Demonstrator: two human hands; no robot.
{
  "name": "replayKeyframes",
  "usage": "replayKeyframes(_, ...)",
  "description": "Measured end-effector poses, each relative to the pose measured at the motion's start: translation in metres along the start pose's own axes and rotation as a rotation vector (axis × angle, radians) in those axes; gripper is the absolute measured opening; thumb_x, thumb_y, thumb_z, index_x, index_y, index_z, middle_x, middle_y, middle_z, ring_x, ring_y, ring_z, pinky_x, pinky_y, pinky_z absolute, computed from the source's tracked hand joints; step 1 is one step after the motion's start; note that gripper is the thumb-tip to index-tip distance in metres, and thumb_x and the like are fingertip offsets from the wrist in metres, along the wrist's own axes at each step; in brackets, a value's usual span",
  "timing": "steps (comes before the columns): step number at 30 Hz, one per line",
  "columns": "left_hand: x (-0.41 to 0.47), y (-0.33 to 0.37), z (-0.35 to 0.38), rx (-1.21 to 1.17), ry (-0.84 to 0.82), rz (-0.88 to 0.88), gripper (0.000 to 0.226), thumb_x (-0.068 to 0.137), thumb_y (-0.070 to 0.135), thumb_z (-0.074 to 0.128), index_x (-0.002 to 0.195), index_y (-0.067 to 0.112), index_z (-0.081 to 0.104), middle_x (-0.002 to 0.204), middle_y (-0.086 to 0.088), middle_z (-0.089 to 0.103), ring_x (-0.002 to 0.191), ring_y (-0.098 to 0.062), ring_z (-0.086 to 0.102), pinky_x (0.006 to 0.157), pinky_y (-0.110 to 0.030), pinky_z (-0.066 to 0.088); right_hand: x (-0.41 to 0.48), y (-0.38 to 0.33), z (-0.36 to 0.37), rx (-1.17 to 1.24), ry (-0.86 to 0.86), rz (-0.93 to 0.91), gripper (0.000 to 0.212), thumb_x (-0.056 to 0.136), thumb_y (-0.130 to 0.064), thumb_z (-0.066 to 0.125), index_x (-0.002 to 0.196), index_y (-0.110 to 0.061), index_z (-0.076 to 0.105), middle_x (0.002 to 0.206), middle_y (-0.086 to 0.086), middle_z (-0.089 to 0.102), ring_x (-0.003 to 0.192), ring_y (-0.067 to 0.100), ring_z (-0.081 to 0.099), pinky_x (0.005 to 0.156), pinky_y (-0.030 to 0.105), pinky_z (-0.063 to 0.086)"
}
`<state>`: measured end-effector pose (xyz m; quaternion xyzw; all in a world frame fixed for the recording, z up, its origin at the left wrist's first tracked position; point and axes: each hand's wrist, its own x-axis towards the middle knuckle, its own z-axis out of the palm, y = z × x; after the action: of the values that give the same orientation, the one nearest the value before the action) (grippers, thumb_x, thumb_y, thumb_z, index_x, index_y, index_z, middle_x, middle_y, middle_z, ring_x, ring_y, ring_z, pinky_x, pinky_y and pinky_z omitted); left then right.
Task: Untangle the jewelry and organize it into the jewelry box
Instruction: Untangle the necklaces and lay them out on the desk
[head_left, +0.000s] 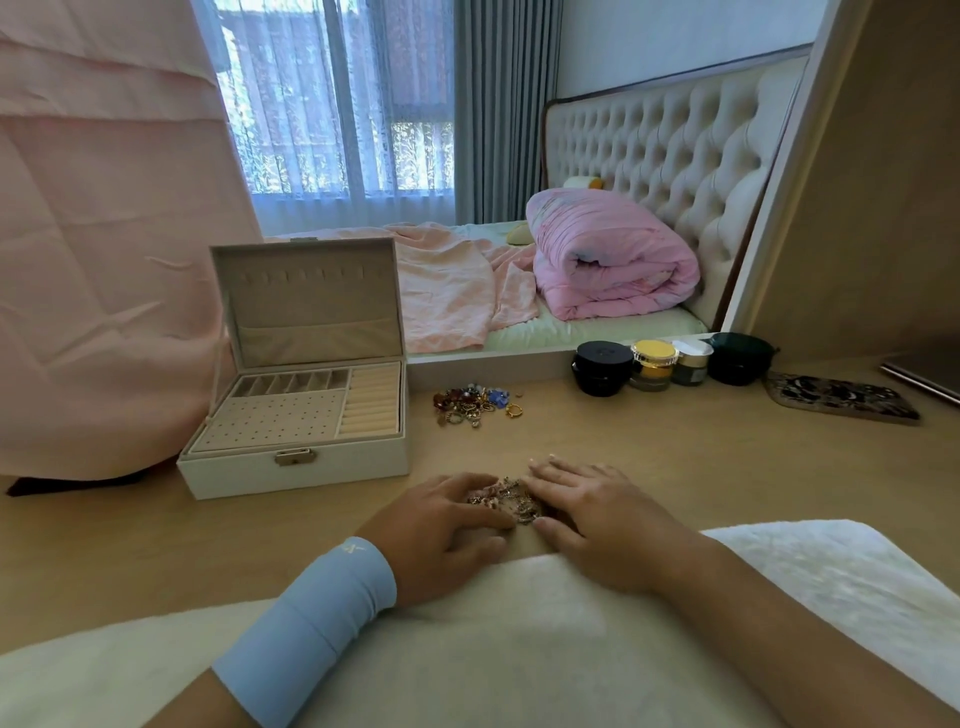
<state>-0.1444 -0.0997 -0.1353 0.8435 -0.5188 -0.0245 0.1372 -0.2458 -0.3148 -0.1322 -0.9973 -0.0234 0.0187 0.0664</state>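
Note:
A tangled clump of chains and beads (506, 500) lies on the wooden desk near its front. My left hand (441, 525), with a light blue wristband, rests on the clump's left side, fingers curled onto it. My right hand (587, 512) lies flat against its right side, fingers spread and touching it. A second pile of rings and coloured pieces (475, 401) sits further back. The white jewelry box (296, 467) stands open at the left, lid up, with earring holes, ring rolls and small compartments showing.
Several cosmetic jars (654, 364) stand at the back right by the mirror, next to a patterned pouch (841, 397). A white fluffy cloth (519, 649) covers the desk's front edge under my forearms. Pink fabric (104, 260) hangs behind the box.

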Motion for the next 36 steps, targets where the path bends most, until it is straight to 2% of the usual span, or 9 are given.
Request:
replayKeyframes(3, 0.004, 0.003, 0.002, -0.001, 0.049, -0.003, 0.061, 0.087, 0.066, 0.027, 0.138, 0.04, 0.048, 0.154, 0.012, 0.035, 0.14, -0.013, 0.034, 0.114, -0.031, 0.028, 0.001, 0.0, -0.001, 0.029, -0.046, 0.038, 0.066, 0.106, -0.052, 0.03, 0.161, -0.03, 0.002, 0.166, -0.014, -0.008, 0.152, 0.0, -0.008, 0.123, 0.026, -0.001)
replayKeyframes(5, 0.008, 0.006, 0.004, 0.024, 0.02, -0.003, 0.07, 0.091, 0.067, 0.025, 0.151, 0.033, 0.03, 0.159, 0.012, 0.023, 0.148, -0.008, 0.014, 0.12, -0.03, 0.017, -0.002, -0.002, -0.002, 0.075, -0.09, 0.013, 0.068, 0.106, -0.051, 0.029, 0.161, -0.029, -0.005, 0.163, -0.017, -0.018, 0.147, -0.005, -0.014, 0.119, 0.019, -0.006)
replayKeyframes(9, 0.005, 0.006, 0.004, 0.119, -0.175, 0.041, 0.066, 0.098, 0.059, 0.029, 0.156, 0.032, 0.01, 0.163, 0.011, 0.003, 0.149, -0.007, 0.0, 0.121, -0.026, 0.002, -0.012, -0.007, 0.0, 0.05, -0.23, -0.053, 0.067, 0.106, -0.053, 0.024, 0.159, -0.033, -0.011, 0.162, -0.018, -0.023, 0.147, -0.005, -0.021, 0.125, 0.028, -0.007)
replayKeyframes(12, -0.006, 0.001, -0.006, 0.118, -0.264, -0.003, 0.059, 0.096, 0.064, 0.03, 0.151, 0.048, 0.016, 0.163, 0.013, -0.003, 0.15, -0.01, -0.004, 0.122, -0.032, 0.004, -0.018, -0.004, -0.004, 0.094, -0.298, -0.076, 0.062, 0.107, -0.049, 0.029, 0.158, -0.043, -0.006, 0.162, -0.021, -0.02, 0.146, -0.007, -0.023, 0.122, 0.027, -0.013)
replayKeyframes(16, -0.014, -0.006, -0.023, -0.031, -0.305, -0.066, 0.045, 0.093, 0.065, 0.035, 0.138, 0.061, 0.034, 0.163, 0.014, 0.001, 0.15, -0.01, -0.006, 0.12, -0.033, 0.003, -0.015, -0.001, -0.005, 0.186, -0.211, -0.075, 0.061, 0.107, -0.042, 0.037, 0.155, -0.052, 0.001, 0.162, -0.026, -0.015, 0.147, -0.008, -0.021, 0.124, 0.034, -0.011)
replayKeyframes(22, -0.011, 0.001, -0.014, -0.139, -0.157, -0.003, 0.052, 0.097, 0.057, 0.036, 0.147, 0.045, 0.032, 0.161, 0.016, 0.012, 0.148, -0.001, 0.002, 0.123, -0.034, 0.007, -0.007, -0.008, -0.003, 0.016, -0.247, -0.068, 0.056, 0.108, -0.049, 0.022, 0.159, -0.04, 0.001, 0.162, -0.021, -0.021, 0.145, -0.004, -0.027, 0.124, 0.037, -0.015)
replayKeyframes(29, 0.0, 0.005, 0.007, 0.179, -0.295, -0.085, 0.071, 0.083, 0.082, 0.012, 0.147, 0.057, -0.003, 0.161, 0.007, -0.02, 0.146, -0.02, -0.026, 0.119, -0.041, -0.013, -0.012, -0.006, -0.002, 0.009, -0.231, 0.004, 0.068, 0.105, -0.058, 0.02, 0.158, -0.033, -0.015, 0.161, -0.017, -0.028, 0.145, -0.003, -0.03, 0.124, 0.033, -0.013)
replayKeyframes(32, 0.009, -0.001, 0.007, 0.145, -0.237, -0.096, 0.073, 0.085, 0.078, 0.015, 0.151, 0.049, 0.002, 0.162, 0.006, -0.017, 0.146, -0.016, -0.024, 0.12, -0.042, -0.011, -0.013, -0.007, -0.003, 0.034, -0.284, -0.019, 0.07, 0.104, -0.06, 0.02, 0.157, -0.035, -0.017, 0.162, -0.018, -0.026, 0.145, -0.005, -0.027, 0.123, 0.03, -0.013)
replayKeyframes(36, 0.006, -0.008, 0.005, 0.126, -0.132, -0.103, 0.084, 0.084, 0.075, 0.012, 0.155, 0.032, 0.007, 0.162, 0.01, -0.013, 0.147, -0.006, -0.018, 0.122, -0.035, -0.004, -0.008, -0.002, -0.004, -0.068, -0.259, 0.104, 0.074, 0.099, -0.067, 0.013, 0.158, -0.032, -0.015, 0.16, -0.016, -0.028, 0.147, 0.001, -0.027, 0.124, 0.042, -0.015)
